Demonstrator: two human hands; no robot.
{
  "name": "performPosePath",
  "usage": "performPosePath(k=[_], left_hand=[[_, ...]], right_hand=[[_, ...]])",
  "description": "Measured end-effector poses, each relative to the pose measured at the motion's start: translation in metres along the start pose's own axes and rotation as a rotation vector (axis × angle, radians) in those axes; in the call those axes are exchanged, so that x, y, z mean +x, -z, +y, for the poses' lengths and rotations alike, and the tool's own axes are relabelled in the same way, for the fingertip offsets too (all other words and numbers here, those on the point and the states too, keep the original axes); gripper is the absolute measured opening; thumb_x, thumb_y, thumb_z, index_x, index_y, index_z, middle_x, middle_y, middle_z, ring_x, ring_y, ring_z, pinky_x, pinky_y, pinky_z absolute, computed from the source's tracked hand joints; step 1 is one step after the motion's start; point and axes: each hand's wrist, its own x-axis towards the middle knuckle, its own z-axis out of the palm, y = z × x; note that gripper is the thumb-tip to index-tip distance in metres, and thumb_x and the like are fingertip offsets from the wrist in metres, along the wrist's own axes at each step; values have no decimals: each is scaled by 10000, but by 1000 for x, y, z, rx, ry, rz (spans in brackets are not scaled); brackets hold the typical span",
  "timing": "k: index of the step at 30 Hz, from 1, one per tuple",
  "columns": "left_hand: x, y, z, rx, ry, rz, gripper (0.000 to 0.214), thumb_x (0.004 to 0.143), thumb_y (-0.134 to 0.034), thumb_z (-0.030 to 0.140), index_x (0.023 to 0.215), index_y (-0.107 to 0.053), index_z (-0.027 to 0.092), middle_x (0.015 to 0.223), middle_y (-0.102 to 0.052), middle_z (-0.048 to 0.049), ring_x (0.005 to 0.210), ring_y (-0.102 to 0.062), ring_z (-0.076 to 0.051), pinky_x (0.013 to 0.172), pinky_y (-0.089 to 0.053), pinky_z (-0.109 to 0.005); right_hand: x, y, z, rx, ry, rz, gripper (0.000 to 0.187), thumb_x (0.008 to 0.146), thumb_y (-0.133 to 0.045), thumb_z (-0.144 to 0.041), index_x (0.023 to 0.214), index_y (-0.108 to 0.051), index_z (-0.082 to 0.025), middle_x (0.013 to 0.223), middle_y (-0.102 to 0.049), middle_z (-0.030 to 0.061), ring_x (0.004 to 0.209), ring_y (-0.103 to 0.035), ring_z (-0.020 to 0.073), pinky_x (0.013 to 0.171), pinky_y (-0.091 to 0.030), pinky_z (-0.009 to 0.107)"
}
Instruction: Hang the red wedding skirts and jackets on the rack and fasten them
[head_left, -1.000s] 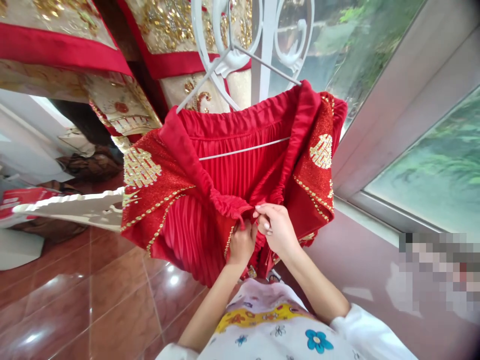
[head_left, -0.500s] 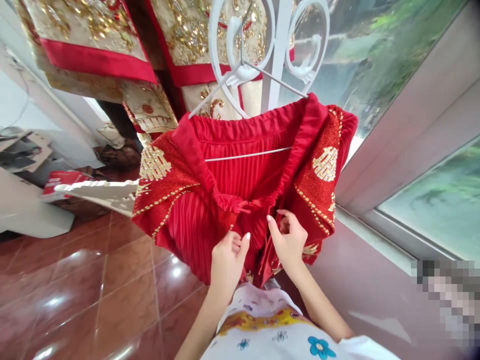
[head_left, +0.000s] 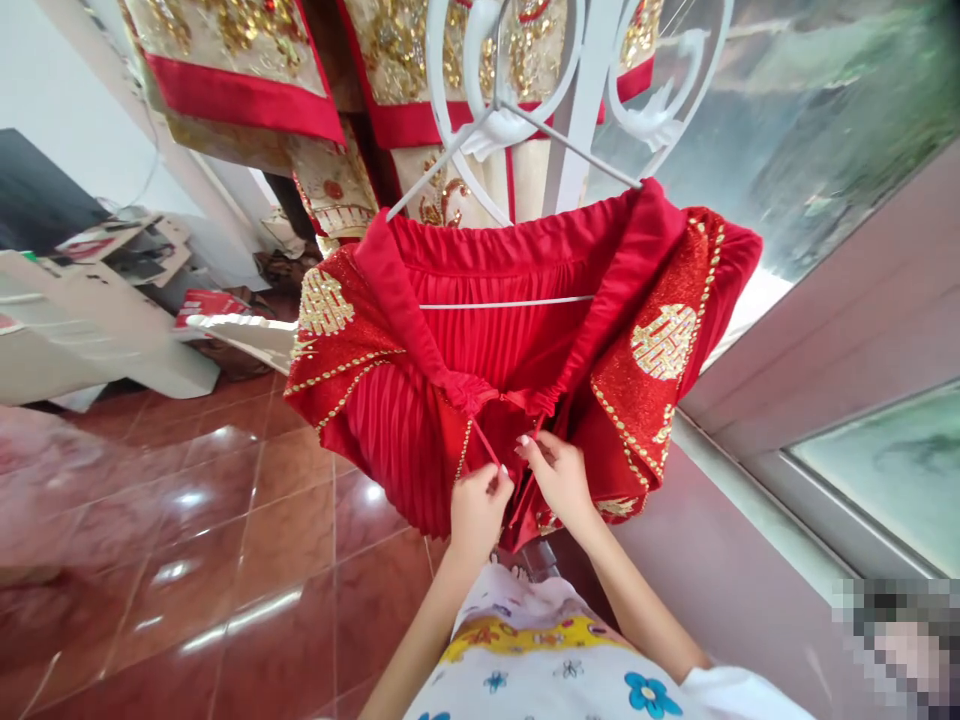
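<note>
A red pleated skirt [head_left: 390, 440] with gold beaded emblems hangs from a white wire hanger [head_left: 457, 142], its elastic waistband [head_left: 487, 238] facing me. At the waistband's front, a thin red drawstring [head_left: 487, 440] runs down to my left hand [head_left: 478, 515], which is closed with thumb and finger pinching it. My right hand [head_left: 561, 482] is beside it, thumb and fingertips pinched on the red cord just under the waistband's right end. The cord's lower ends are lost against the red fabric.
Behind the hanger is white scrollwork metal [head_left: 574, 130]. Cream garments with gold sequins and red borders [head_left: 247, 95] hang at the back. A glass door frame [head_left: 847, 330] stands close on the right. Tiled floor [head_left: 292, 520] lies below, with white furniture [head_left: 142, 340] at left.
My left hand has risen slightly and now draws a drawstring taut from the waistband. My right hand has shifted a little left and down. The view has swung slightly left.
</note>
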Motion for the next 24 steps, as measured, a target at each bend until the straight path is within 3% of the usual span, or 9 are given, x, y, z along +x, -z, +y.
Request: performPosePath(k=[5, 10, 12, 15, 18, 22, 24], left_hand=[[-24, 1, 2, -195, 57, -61, 338, 792, -456, 263, 476, -398, 160, 436, -410, 41, 430, -375, -66, 450, -280, -183], [-18, 5, 8, -430, 161, -175, 354, 811, -491, 382, 556, -525, 138, 462, -531, -3, 434, -491, -100, 452, -391, -202], [-17, 5, 7, -529, 164, -182, 306, 797, -530, 401, 701, -598, 118, 577, -620, -36, 523, -576, -128, 511, -463, -221], [-21, 11, 3, -640, 113, -128, 363, 780, -584, 374, 1044, -600, 125, 923, -688, -99, 763, -653, -166, 674, -534, -259], [-24, 31, 3, -577, 13, -24, 307, 857, -500, 313, 1093, -609, 150, 1043, -670, -106, 847, -656, -164, 715, -546, -266], [-12, 55, 16, -180, -349, 215, 214, 872, -497, 233, 862, -701, 171, 901, -704, -61, 856, -656, -153, 760, -535, -261], [1, 57, 25, -30, -466, 262, 181, 856, -525, 210, 824, -701, 185, 843, -703, -39, 815, -649, -137, 756, -526, -254]], right_hand=[[-9, -6, -15, 355, -132, -238, 271, 772, -602, -427, 749, -658, -162, 737, -671, 50, 675, -611, 152, 696, -486, 281], [-21, -16, -29, 512, -247, -228, 242, 636, -725, -361, 729, -639, -155, 569, -579, -23, 445, -463, 74, 429, -372, 196], [-23, -19, -30, 547, -252, -209, 242, 614, -735, -342, 733, -638, -155, 541, -546, -39, 416, -417, 61, 393, -329, 187], [-25, -21, -28, 547, -211, -158, 215, 611, -733, -326, 698, -640, -153, 550, -561, -24, 477, -457, 74, 463, -379, 198], [-25, -21, -26, 507, -170, -73, 193, 627, -718, -318, 704, -644, -157, 568, -578, -14, 512, -468, 84, 523, -398, 215], [-26, -22, -27, 400, -114, -46, 175, 645, -699, -310, 659, -621, -154, 551, -538, -21, 509, -423, 82, 509, -354, 216], [-27, -23, -27, 358, -76, -56, 163, 661, -683, -305, 660, -613, -157, 544, -512, -29, 508, -399, 82, 506, -339, 218]])
